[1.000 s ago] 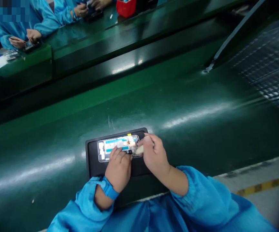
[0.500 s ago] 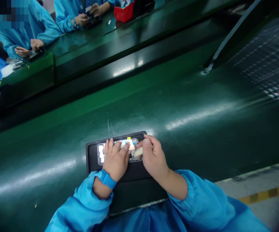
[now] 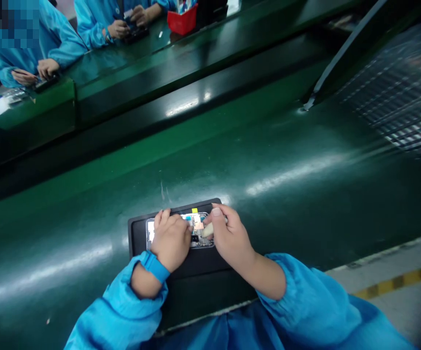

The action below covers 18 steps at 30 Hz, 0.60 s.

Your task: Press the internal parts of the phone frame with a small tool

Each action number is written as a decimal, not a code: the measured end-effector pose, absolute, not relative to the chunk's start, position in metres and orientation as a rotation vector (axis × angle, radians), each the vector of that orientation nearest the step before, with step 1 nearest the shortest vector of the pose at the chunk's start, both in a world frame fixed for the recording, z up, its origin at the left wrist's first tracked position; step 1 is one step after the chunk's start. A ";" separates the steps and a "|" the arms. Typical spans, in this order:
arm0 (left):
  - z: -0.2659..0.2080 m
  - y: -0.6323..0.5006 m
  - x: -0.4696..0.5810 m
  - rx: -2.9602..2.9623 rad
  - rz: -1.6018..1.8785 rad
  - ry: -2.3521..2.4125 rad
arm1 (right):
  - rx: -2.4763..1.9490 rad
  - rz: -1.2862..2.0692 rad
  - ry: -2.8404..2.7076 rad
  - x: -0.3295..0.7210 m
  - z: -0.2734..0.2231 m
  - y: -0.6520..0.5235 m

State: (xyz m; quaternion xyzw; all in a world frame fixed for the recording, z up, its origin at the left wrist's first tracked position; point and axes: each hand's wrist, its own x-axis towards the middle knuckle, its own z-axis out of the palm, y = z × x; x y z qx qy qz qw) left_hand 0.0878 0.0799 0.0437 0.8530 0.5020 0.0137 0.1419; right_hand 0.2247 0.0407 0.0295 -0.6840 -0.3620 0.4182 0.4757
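Note:
An opened phone body (image 3: 195, 228) with bare circuit parts lies in a black tray (image 3: 137, 240) on the green belt in front of me. My left hand (image 3: 170, 240) lies flat over the phone's left and middle part, fingers pressing down on it. My right hand (image 3: 228, 236) is at the phone's right end and pinches a small pale stick-like tool (image 3: 207, 230) whose tip touches the phone's inside. Both wrists come out of blue sleeves; a blue band sits on the left wrist.
The green conveyor belt (image 3: 268, 160) runs across the view, with a dark rail behind it. Across it, other people in blue coats work at small items (image 3: 46, 73), next to a red bin (image 3: 181, 22). A floor with a yellow stripe (image 3: 395, 282) lies at lower right.
My left hand has slid up and left over the phone, covering most of the blue-labelled part seen before. My right hand stays at the right end with the tool.

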 end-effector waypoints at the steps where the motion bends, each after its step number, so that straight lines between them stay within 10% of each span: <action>1: 0.041 0.079 0.087 2.461 0.102 1.470 | -1.672 1.055 -0.853 0.225 0.032 0.043; 18: 0.026 0.070 0.083 2.602 0.435 1.369 | -1.640 0.777 -0.951 0.217 0.024 0.063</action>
